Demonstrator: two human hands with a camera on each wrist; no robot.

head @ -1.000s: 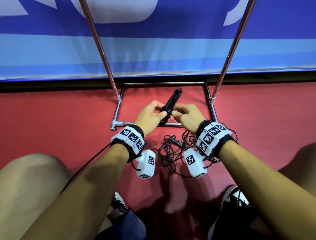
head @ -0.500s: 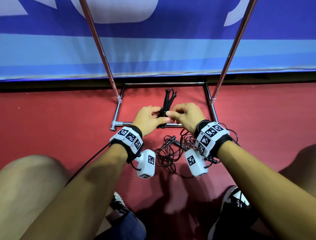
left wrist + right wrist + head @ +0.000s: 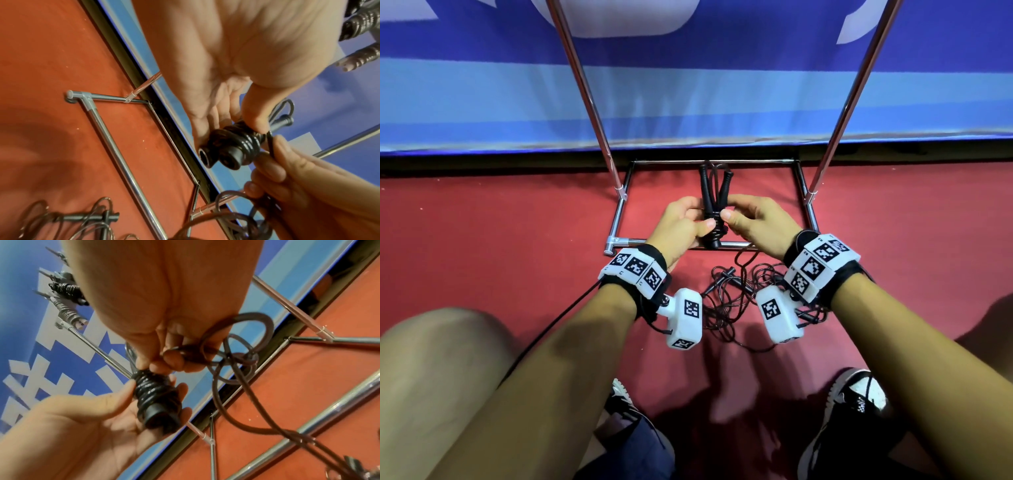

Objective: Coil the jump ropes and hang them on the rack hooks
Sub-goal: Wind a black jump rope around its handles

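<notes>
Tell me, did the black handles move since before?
Yes. The black handles tipped from leaning right to nearly upright, their tops nearer the rack base's back bar.

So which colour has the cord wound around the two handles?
Black and glossy; the cord wound around the handles shows best in the left wrist view.

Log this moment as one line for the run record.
left hand: grips paired handles | right hand: pinches cord, winding it round the handles | floor: more tangled ropes | rack: bundles already hung
</notes>
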